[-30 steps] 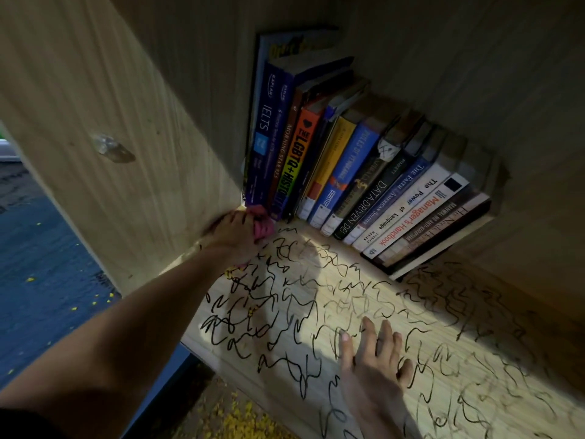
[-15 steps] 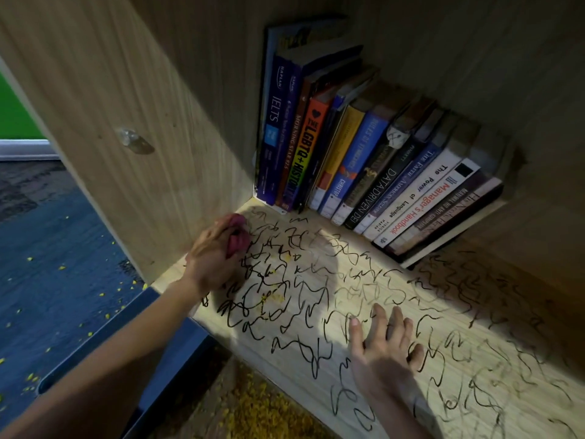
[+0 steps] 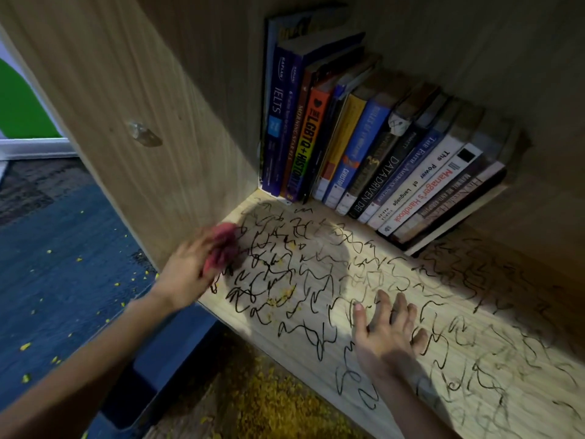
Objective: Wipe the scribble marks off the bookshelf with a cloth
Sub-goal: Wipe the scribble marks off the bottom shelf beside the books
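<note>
You're leaning into the bookshelf, and the scribble marks are covering pretty much the whole bottom board, from the 9 o'clock corner out past 4 o'clock. The books are sitting pushed to the back at 1 o'clock, leaning against each other, so the front strip is lying open to reach. Your right hand is lying flat at 5 o'clock, fingers spread and holding nothing, I'd guess just bracing you. Your left hand at 9 o'clock is a bit blurred, but it's bunching the pink cloth in curled fingers, pressing it down right by the side panel. Looks like you're working out from the corner, and hardly any ink is looking gone yet.
</note>
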